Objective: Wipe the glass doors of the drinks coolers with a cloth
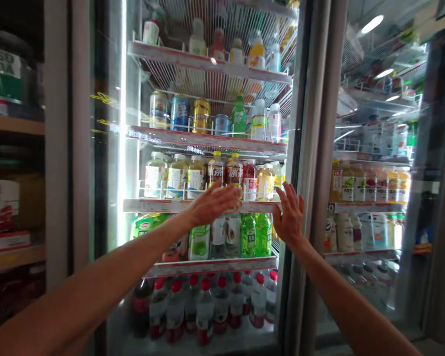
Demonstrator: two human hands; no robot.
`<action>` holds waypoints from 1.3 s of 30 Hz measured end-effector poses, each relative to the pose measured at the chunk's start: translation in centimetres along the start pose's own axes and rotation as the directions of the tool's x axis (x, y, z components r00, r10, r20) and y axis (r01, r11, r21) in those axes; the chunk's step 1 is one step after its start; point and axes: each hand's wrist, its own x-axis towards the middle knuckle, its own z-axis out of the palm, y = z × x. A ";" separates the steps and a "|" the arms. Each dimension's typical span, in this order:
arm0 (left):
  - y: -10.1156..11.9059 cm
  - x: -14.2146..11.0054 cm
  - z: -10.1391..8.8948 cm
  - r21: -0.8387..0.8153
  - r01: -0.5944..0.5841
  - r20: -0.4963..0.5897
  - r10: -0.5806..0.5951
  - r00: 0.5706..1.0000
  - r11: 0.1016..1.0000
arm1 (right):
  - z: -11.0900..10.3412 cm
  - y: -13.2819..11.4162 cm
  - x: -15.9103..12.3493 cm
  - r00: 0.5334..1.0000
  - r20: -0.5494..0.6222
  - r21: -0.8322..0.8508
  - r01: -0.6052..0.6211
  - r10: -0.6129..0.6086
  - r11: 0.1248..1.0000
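Observation:
My left hand is raised flat with its fingers together, the fingertips just below brown-labelled tea bottles in a glass-door drinks cooler. It holds nothing. My right hand is raised with its fingers spread, next to the cooler's metal door frame and level with the shelf's price strip. It also holds nothing. Green bottles stand just below the gap between my hands. I cannot tell whether the glass lies between my hands and the bottles.
Shelves of cans and bottles fill the cooler, with red-capped water bottles at the bottom. A second glass-door cooler stands to the right. Wooden store shelves with packaged goods stand to the left.

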 end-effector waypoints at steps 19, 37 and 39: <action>-4.6 -11.0 -5.1 0.139 0.222 0.040 -0.230 0.972 0.965 | 6.2 -7.8 1.7 0.993 -0.020 0.072 0.116 -0.114 0.991; -1.4 -18.6 -5.9 0.073 0.247 0.096 -0.254 0.962 0.966 | 6.3 -8.2 1.6 0.996 -0.008 0.048 0.088 -0.088 0.995; -1.5 -17.8 -5.9 -0.039 0.009 0.191 -0.001 0.982 0.999 | 6.2 -8.2 1.6 0.996 -0.006 0.044 0.089 -0.089 0.995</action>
